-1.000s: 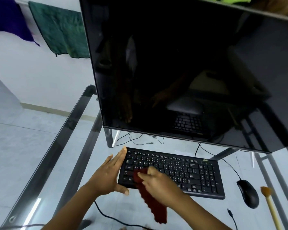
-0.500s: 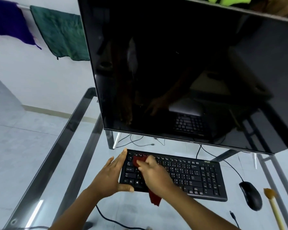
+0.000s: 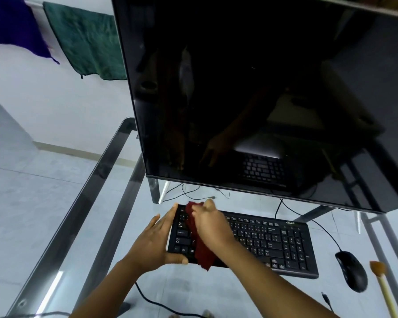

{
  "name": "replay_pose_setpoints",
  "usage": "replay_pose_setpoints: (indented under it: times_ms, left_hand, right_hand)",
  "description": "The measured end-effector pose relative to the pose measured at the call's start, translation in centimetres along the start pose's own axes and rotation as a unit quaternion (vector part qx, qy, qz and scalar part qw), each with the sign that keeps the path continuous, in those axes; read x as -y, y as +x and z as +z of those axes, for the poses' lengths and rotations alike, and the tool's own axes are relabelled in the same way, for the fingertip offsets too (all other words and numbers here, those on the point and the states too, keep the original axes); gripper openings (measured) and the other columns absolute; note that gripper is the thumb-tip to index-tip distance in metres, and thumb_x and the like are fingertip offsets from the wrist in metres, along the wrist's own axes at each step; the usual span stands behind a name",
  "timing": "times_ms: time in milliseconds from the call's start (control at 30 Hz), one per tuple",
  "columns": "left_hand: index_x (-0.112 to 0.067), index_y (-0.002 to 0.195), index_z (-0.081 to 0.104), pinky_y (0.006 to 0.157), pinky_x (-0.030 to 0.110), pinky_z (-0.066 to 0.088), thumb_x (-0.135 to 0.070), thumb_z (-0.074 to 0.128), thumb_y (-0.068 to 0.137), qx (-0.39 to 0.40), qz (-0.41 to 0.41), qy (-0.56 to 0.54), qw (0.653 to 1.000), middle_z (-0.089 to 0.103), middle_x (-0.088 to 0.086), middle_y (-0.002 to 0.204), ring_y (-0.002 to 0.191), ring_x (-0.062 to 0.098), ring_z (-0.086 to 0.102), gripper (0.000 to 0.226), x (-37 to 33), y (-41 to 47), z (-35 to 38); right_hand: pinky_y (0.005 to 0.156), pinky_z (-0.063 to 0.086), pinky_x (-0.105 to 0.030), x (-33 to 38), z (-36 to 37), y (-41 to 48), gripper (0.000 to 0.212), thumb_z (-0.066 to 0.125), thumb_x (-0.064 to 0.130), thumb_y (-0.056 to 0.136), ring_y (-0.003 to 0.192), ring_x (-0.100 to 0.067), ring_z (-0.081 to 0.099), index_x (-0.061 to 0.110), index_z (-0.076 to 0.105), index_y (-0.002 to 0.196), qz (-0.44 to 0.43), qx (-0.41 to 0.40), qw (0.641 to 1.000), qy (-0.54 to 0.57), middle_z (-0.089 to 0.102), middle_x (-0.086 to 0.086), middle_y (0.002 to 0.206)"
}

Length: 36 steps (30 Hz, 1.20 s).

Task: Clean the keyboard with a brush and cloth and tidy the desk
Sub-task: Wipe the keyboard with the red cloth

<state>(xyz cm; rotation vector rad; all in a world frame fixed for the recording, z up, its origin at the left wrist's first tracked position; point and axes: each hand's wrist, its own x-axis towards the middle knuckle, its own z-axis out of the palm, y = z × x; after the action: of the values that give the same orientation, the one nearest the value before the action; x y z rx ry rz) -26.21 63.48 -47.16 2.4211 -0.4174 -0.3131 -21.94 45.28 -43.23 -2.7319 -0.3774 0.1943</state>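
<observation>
Fingers (image 3: 208,204) of our right hand (image 3: 214,228) bunch the red cloth (image 3: 200,251) on the top-left keys of the keyboard (image 3: 274,244), which lies on the glass surface (image 3: 251,294); our left hand (image 3: 154,244) braces its left end, fingers straight. We judge the cloth soft and limp, best kept wadded, and the keyboard light enough to slide unless steadied there.

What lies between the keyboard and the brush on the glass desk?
The black mouse lies on the glass between the keyboard and the brush; the head view shows it.
</observation>
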Motion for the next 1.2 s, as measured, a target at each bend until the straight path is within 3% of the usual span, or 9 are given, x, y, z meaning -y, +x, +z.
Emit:
replay_pose_setpoints:
  times_ms: [133,267,467,567,700,833,933,1133,1200]
  left_hand:
    - [-0.032,0.15,-0.019,0.12,0.026,0.001,-0.086,0.061,0.06,-0.001,0.001,-0.002,1.0,0.02,-0.014,0.158,0.143,-0.004,0.016,0.133,0.1,-0.1,0.3]
    - [-0.032,0.151,-0.017,0.119,0.023,-0.004,-0.086,0.063,0.058,-0.002,-0.004,-0.007,1.0,0.011,-0.021,0.156,0.135,-0.018,-0.001,0.133,-0.1,0.0,-0.1]
    - [-0.031,0.15,-0.016,0.12,0.026,0.0,-0.088,0.058,0.061,0.0,-0.003,0.007,1.0,0.009,-0.02,0.157,0.145,-0.003,0.012,0.13,-0.1,-0.1,0.0]
    - [-0.03,0.151,-0.014,0.121,0.027,0.002,-0.088,0.06,0.059,-0.006,-0.004,-0.002,1.0,0.013,-0.019,0.157,0.142,-0.007,0.011,0.132,-0.2,0.0,-0.2]
    - [-0.029,0.152,-0.012,0.119,0.025,0.007,-0.087,0.059,0.059,-0.01,-0.002,0.003,1.0,0.021,-0.02,0.153,0.136,-0.012,0.017,0.131,-0.4,-0.3,-0.4]
    - [-0.029,0.151,-0.013,0.114,0.018,-0.002,-0.084,0.063,0.057,0.001,-0.006,-0.003,1.0,0.011,-0.027,0.149,0.122,-0.028,-0.006,0.133,-0.9,-0.2,-0.7]
    - [-0.031,0.151,-0.013,0.116,0.02,-0.002,-0.085,0.065,0.057,0.003,-0.011,-0.007,1.0,0.015,-0.022,0.154,0.131,-0.017,0.004,0.133,-0.7,-0.2,-0.5]
    - [-0.031,0.151,-0.012,0.117,0.02,0.0,-0.086,0.064,0.056,0.0,-0.008,-0.011,1.0,0.015,-0.022,0.154,0.133,-0.014,0.007,0.134,-0.6,-0.2,-0.4]
    - [-0.033,0.151,-0.013,0.114,0.016,-0.005,-0.084,0.066,0.056,0.005,-0.012,-0.015,1.0,0.013,-0.025,0.153,0.133,-0.015,0.004,0.133,-0.6,-0.1,-0.4]
  right_hand:
    - [0.062,0.045,-0.034,2.8,-0.1,-2.8,0.023,0.042,0.03,0.101,0.076,-0.034,0.06,0.013,0.056,0.104,-0.151,0.114,0.982,-0.012,0.047,-0.009,0.102]
    - [0.067,0.043,-0.03,0.0,-1.1,0.8,0.027,0.039,0.031,0.102,0.075,-0.025,0.055,0.016,0.059,0.113,0.007,0.019,1.0,-0.003,0.043,0.0,0.101]
    - [0.085,0.045,-0.04,2.4,0.9,-1.9,0.034,0.052,0.037,0.095,0.102,-0.025,0.048,0.026,0.053,0.127,-0.037,0.001,0.998,-0.049,0.047,-0.004,0.113]
    - [0.084,0.044,-0.038,0.7,0.5,-1.0,0.034,0.049,0.038,0.097,0.102,-0.026,0.05,0.03,0.051,0.13,0.056,-0.041,0.997,-0.031,0.048,-0.004,0.11]
    - [0.085,0.046,-0.042,2.6,1.3,-3.7,0.031,0.048,0.019,0.097,0.106,-0.032,0.047,0.018,0.052,0.128,-0.063,0.047,0.997,0.023,0.048,-0.011,0.116]
    - [0.066,0.042,-0.03,0.1,0.0,-3.8,0.024,0.051,0.051,0.091,0.087,-0.015,0.057,0.028,0.053,0.094,-0.042,-0.014,0.998,0.036,0.054,0.007,0.094]
    - [0.059,0.039,-0.023,-2.0,-1.0,-3.3,0.027,0.049,0.055,0.093,0.079,-0.011,0.057,0.028,0.051,0.094,0.06,-0.068,0.994,0.057,0.049,0.013,0.088]
    - [0.053,0.04,-0.028,-0.3,-1.6,-5.1,0.038,0.048,0.065,0.087,0.069,-0.011,0.06,0.027,0.049,0.089,-0.044,0.039,0.998,0.02,0.062,0.006,0.092]
    - [0.055,0.038,-0.022,-2.2,-2.2,-3.3,0.029,0.048,0.054,0.094,0.073,-0.01,0.055,0.027,0.056,0.104,0.063,0.004,0.996,0.057,0.061,0.008,0.098]
